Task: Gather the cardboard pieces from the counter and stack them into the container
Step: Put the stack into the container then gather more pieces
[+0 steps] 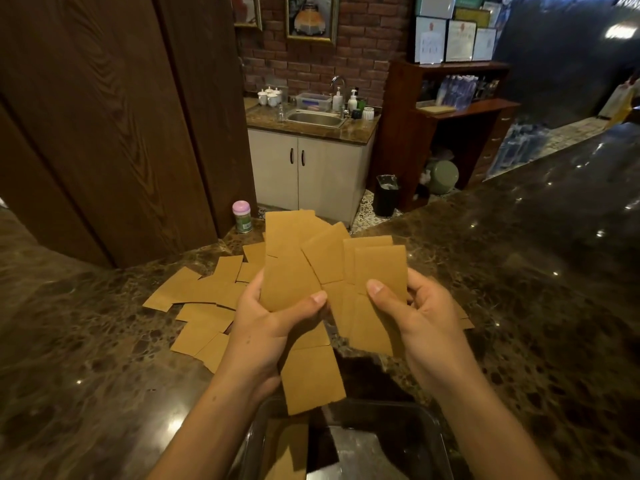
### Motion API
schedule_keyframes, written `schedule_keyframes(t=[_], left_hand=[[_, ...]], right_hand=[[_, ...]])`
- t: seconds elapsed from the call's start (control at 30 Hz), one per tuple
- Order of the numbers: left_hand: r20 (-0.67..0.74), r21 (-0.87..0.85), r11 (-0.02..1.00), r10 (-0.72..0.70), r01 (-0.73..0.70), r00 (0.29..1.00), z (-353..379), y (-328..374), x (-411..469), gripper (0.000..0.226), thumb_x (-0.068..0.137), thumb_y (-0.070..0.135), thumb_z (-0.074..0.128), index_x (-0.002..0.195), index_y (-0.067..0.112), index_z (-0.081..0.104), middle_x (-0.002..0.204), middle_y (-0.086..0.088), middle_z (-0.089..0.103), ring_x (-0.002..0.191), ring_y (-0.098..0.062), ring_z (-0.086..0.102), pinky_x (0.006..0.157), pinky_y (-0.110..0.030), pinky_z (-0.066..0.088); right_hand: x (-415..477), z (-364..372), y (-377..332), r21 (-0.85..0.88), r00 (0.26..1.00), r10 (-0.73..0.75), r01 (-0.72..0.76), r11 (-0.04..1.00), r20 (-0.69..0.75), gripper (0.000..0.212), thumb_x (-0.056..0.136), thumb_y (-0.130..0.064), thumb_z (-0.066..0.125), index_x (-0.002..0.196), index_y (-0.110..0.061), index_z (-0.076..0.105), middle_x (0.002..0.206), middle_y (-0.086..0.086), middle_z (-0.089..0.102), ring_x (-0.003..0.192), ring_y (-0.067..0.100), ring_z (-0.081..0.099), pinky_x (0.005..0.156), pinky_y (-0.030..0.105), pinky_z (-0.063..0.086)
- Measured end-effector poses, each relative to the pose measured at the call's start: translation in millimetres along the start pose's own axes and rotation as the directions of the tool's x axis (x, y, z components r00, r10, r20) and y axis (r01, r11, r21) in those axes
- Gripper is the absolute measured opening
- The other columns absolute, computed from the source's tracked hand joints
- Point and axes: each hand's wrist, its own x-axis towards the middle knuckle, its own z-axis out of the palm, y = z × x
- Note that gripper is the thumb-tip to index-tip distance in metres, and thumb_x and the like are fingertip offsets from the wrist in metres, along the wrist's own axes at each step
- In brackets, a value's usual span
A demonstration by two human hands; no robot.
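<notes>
Cardboard pieces [322, 258] stand fanned out in both hands, raised above the counter just beyond the container [440, 434]. The left hand [273, 327] grips its share from below, with the thumb pressed across the front of the nearest piece and the fingers curled behind. The right hand [426, 317] pinches the other side of the fan, thumb on the front and fingers wrapped round the back. The two thumbs come close together over the fan.

A hanging piece [311, 379] drops below the left hand, its lower edge over the container's far rim; whether the hand has hold of it cannot be told. An inner piece [285, 445] shows inside the container, at its left side.

The container has clear walls and sits on the counter [86, 358], which is dark brown marble. Loose pieces [204, 306] lie overlapping on the counter beyond the container and to its left, some hidden behind the left hand. A few corners also show past the right hand. Farther beyond the container, a jar [241, 216] with a pink lid stands upright.
</notes>
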Motion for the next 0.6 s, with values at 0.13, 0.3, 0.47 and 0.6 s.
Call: schedule_keyframes(t=[0.13,0.3,0.47,0.6], left_hand=[[-0.052,0.006,1.0,0.024,-0.024,0.998,3.8,-3.3,-1.3,0.05,0.075,0.005,0.08,0.12,0.019,0.065,0.103,-0.005,0.079,0.094,-0.026,0.077,0.072,-0.037,0.063],[-0.027,0.044,0.999,0.013,-0.012,1.0,5.2,-1.8,-4.6,0.038,0.079,0.005,0.078,0.111,0.024,0.068,0.1,-0.004,0.08,0.092,-0.025,0.077,0.072,-0.037,0.063],[-0.044,-0.083,0.994,-0.079,0.075,0.996,13.7,-4.9,-8.9,0.015,0.095,0.026,0.065,0.108,0.025,0.072,0.103,-0.006,0.08,0.092,-0.024,0.077,0.075,-0.04,0.062],[-0.069,-0.165,0.983,-0.094,0.082,0.993,13.3,-5.0,-7.8,0.021,0.092,0.016,0.068,0.112,0.022,0.07,0.103,-0.01,0.08,0.087,-0.029,0.078,0.072,-0.041,0.064]], right_hand=[[-7.4,8.6,6.9,-0.014,0.995,0.056,-0.055,0.998,0.077,0.027,0.099,-0.016,0.065,0.125,-0.022,0.07,0.111,-0.001,0.081,0.102,0.018,0.078,0.081,0.035,0.065],[-1.3,1.5,1.9,0.029,0.999,0.033,-0.033,0.999,0.022,0.027,0.099,-0.016,0.066,0.124,-0.023,0.071,0.113,-0.001,0.08,0.103,0.019,0.078,0.085,0.042,0.064],[-1.3,12.4,2.8,0.236,0.998,0.059,-0.051,0.97,-0.028,0.025,0.101,-0.013,0.061,0.124,-0.019,0.068,0.109,0.003,0.081,0.1,0.02,0.079,0.077,0.032,0.065],[0.2,14.8,0.1,0.454,0.991,0.134,-0.113,0.884,-0.016,0.027,0.096,-0.016,0.062,0.122,-0.014,0.07,0.104,0.007,0.082,0.087,0.018,0.081,0.066,0.029,0.064]])
